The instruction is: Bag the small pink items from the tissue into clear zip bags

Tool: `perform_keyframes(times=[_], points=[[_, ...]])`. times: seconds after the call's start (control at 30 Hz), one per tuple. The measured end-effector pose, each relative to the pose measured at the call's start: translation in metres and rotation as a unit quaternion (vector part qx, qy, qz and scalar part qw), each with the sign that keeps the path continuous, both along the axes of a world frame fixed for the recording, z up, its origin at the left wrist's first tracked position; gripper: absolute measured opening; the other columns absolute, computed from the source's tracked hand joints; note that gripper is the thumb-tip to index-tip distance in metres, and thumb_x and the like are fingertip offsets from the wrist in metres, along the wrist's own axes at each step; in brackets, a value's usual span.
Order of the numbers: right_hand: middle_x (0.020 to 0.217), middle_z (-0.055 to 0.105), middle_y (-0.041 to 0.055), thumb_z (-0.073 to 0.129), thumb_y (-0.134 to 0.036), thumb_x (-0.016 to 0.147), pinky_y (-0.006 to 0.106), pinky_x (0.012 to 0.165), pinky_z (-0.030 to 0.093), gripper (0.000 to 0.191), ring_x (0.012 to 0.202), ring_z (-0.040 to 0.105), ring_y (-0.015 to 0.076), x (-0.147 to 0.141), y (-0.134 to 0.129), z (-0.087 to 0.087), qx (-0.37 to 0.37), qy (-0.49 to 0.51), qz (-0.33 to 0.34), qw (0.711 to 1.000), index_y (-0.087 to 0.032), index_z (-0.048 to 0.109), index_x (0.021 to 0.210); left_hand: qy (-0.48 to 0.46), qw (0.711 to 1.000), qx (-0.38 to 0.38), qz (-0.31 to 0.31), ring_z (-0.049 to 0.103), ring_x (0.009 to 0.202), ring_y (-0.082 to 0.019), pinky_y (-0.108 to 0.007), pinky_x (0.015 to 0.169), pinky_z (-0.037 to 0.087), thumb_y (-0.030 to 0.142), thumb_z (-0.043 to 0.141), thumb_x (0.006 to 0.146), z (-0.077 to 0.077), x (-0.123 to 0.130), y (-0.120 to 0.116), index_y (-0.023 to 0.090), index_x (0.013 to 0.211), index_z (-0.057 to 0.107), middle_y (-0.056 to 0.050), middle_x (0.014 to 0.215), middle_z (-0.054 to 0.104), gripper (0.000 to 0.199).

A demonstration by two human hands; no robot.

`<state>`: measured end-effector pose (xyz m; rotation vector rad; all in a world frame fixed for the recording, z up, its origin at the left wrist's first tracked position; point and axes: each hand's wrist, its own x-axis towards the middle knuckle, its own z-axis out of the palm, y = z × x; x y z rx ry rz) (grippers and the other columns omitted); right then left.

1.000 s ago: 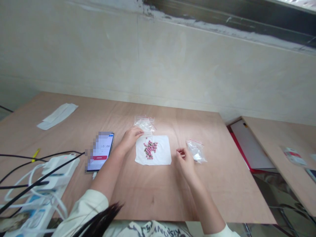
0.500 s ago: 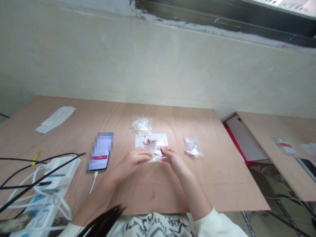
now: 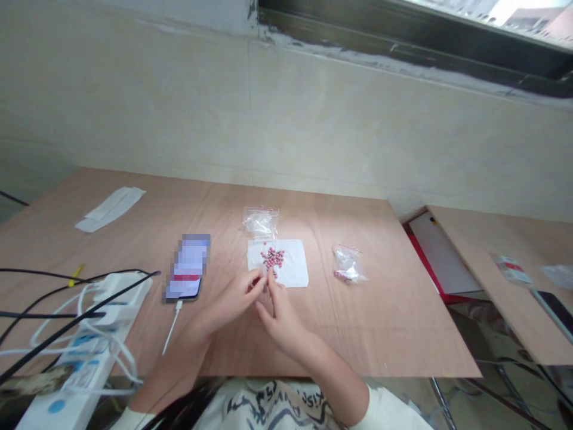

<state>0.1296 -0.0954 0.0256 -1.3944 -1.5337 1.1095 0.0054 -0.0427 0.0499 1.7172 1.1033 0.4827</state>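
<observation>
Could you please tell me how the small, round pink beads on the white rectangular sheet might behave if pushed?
The small, round pink beads would probably roll and scatter, since they lie in a loose cluster. Each is likely light, being tiny next to the right hand. The white rectangular sheet shows no raised rim, so strays might roll off.

White sheet: thin, roughly rectangular with softened corners, lying flat on the desk; its near-left corner is hidden.
Pink beads: small and round, with some darker bits among them too small to make out.
Pile: loose and uneven, slightly left of the sheet's middle.
Strays: one toward the sheet's far-left corner.
</observation>
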Motion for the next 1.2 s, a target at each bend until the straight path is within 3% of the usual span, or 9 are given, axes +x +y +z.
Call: perform_keyframes(times=[0.07,0.2,0.33,0.5,0.67,0.8,1.0,1.2], points=[[0.116,0.048,0.0119,0.051,-0.026,0.073,0.041,0.088,0.039,0.055,0.106,0.046,0.0232,0.005,0.000,0.003,-0.011,0.000,-0.003,1.000,-0.020,0.034,0.125,0.009,1.000,-0.012,-0.017,0.049,0.059,-0.011,-0.021,0.054,0.038,0.033,0.038,0.083,-0.001,-0.007,0.002,0.016,0.068,0.050,0.003,0.064,0.052,0.025],[0.097,0.055,0.0095,0.052,-0.026,0.073,0.033,0.071,0.045,0.026,0.091,0.052,0.0202,0.014,0.003,0.011,-0.010,-0.020,-0.072,0.997,-0.018,0.049,0.097,0.003,0.997,-0.058,-0.047,0.049,0.050,-0.010,-0.020,0.049,0.036,0.038,0.045,0.079,0.003,-0.011,0.006,0.016,0.064,0.050,0.004,0.054,0.051,0.026],[0.072,0.058,0.0022,0.050,-0.027,0.076,0.025,0.055,0.043,0.009,0.064,0.054,0.0133,0.014,0.009,0.019,-0.065,0.024,-0.013,0.998,-0.018,0.051,0.078,-0.020,0.996,-0.083,-0.025,0.048,0.046,-0.008,-0.019,0.044,0.035,0.044,0.048,0.076,0.007,-0.004,0.010,0.016,0.060,0.047,0.005,0.049,0.049,0.032],[0.072,0.064,0.0035,0.049,-0.027,0.078,0.027,0.060,0.044,0.012,0.067,0.059,0.0151,0.015,0.018,0.022,-0.087,0.082,0.014,0.993,-0.017,0.056,0.079,-0.065,0.989,-0.134,-0.007,0.048,0.044,-0.008,-0.020,0.045,0.039,0.043,0.048,0.076,0.003,0.004,0.014,0.015,0.062,0.046,0.005,0.052,0.048,0.031],[0.072,0.064,0.0035,0.045,-0.026,0.079,0.028,0.062,0.044,0.018,0.066,0.058,0.0153,0.019,0.024,0.017,-0.076,0.061,-0.017,0.995,-0.017,0.061,0.078,-0.097,0.989,-0.104,-0.034,0.053,0.064,-0.010,-0.022,0.061,0.045,0.034,0.045,0.079,-0.003,0.005,0.017,0.016,0.075,0.052,0.001,0.073,0.054,0.020],[0.065,0.061,0.0025,0.041,-0.027,0.080,0.025,0.057,0.043,0.025,0.061,0.056,0.0142,0.021,0.026,0.017,-0.092,0.053,-0.010,0.994,-0.017,0.061,0.070,-0.069,0.992,-0.098,-0.041,0.050,0.056,-0.008,-0.020,0.053,0.043,0.034,0.044,0.079,-0.005,0.003,0.017,0.016,0.071,0.050,0.002,0.067,0.053,0.021],[0.064,0.060,0.0032,0.052,-0.039,0.074,0.022,0.046,0.041,0.022,0.061,0.056,0.0150,0.021,0.029,0.020,-0.115,0.051,-0.059,0.990,-0.017,0.057,0.070,-0.011,0.996,-0.071,-0.056,0.045,0.044,-0.006,-0.017,0.040,0.034,0.032,0.046,0.078,-0.004,0.002,0.015,0.016,0.065,0.047,0.005,0.057,0.047,0.020],[0.058,0.056,0.0019,0.050,-0.039,0.075,0.023,0.046,0.041,0.025,0.054,0.055,0.0132,0.026,0.030,0.023,-0.152,0.071,-0.008,0.986,-0.016,0.054,0.066,-0.031,0.987,-0.103,-0.121,0.049,0.050,-0.007,-0.018,0.045,0.040,0.033,0.041,0.081,0.002,-0.001,0.015,0.015,0.072,0.052,0.002,0.065,0.052,0.022]])
